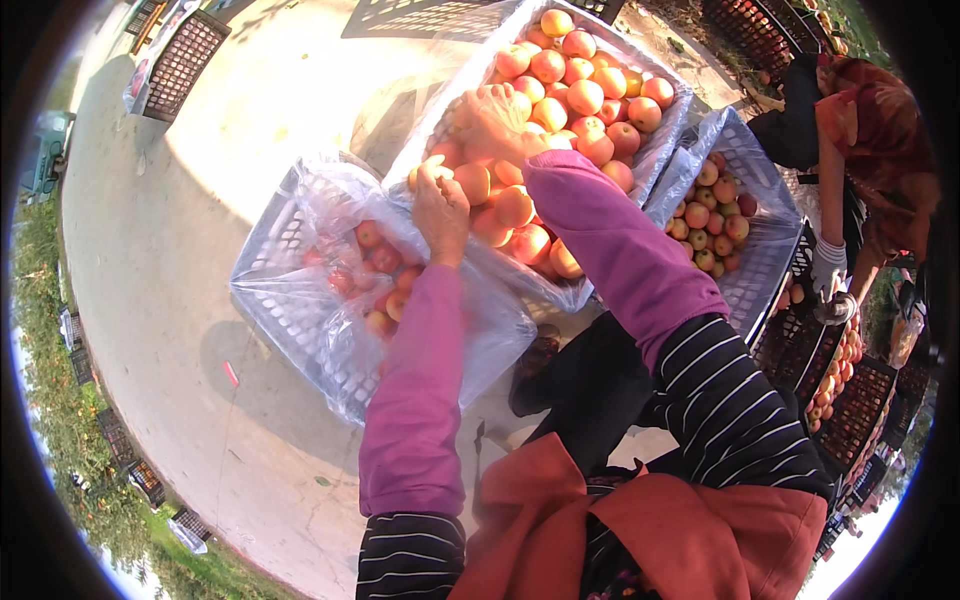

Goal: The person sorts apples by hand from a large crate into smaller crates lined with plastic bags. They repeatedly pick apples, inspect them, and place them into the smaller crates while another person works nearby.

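Apples (585,97) fill a plastic-lined crate (675,112) in front of me. My left hand (442,206) is at this crate's near left edge, fingers bent over a pale apple (431,171); whether it grips it is unclear. Over the left part of the same crate is my right hand (499,124), washed out by sunlight and somewhat blurred, its fingers spread on or just above the apples. A second lined crate (292,262), holding fewer red apples (386,259), stands at the left beneath my left forearm. To the right, a third lined crate (765,210) holds smaller apples (697,216).
A person (877,150) in gloves bends over dark crates (795,337) at the right. More crates of apples (855,405) line that side. A dark crate (184,67) stands at the upper left on the concrete ground (150,262). A small red-and-white object (230,373) lies there.
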Tool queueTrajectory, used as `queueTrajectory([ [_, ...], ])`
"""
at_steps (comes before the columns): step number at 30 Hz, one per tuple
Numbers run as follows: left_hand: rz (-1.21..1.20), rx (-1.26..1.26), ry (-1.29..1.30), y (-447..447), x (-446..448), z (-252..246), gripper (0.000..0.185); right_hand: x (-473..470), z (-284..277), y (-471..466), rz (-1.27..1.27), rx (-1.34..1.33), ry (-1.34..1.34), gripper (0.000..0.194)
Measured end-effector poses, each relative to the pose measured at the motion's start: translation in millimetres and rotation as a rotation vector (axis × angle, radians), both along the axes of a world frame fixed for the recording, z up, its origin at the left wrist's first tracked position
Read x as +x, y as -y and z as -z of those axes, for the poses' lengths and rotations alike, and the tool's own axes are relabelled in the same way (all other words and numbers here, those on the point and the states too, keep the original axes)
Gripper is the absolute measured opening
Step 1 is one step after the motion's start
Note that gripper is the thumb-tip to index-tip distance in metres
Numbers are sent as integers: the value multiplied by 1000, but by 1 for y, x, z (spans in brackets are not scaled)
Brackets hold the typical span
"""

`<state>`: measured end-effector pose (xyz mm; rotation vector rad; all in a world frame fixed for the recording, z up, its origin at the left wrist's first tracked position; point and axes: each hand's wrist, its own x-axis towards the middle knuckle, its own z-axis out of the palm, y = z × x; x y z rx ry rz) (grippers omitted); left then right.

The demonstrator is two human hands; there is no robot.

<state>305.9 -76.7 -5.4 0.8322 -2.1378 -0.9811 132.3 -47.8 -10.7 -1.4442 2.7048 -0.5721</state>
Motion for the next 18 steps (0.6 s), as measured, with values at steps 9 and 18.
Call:
queueTrajectory([
  [9, 37, 47, 9, 4, 4, 3, 27, 1, -29, -2, 108, 56, 230, 40],
  [18, 66, 35, -37, 1, 1, 3, 24, -90, -20, -154, 442, 139, 188, 47],
])
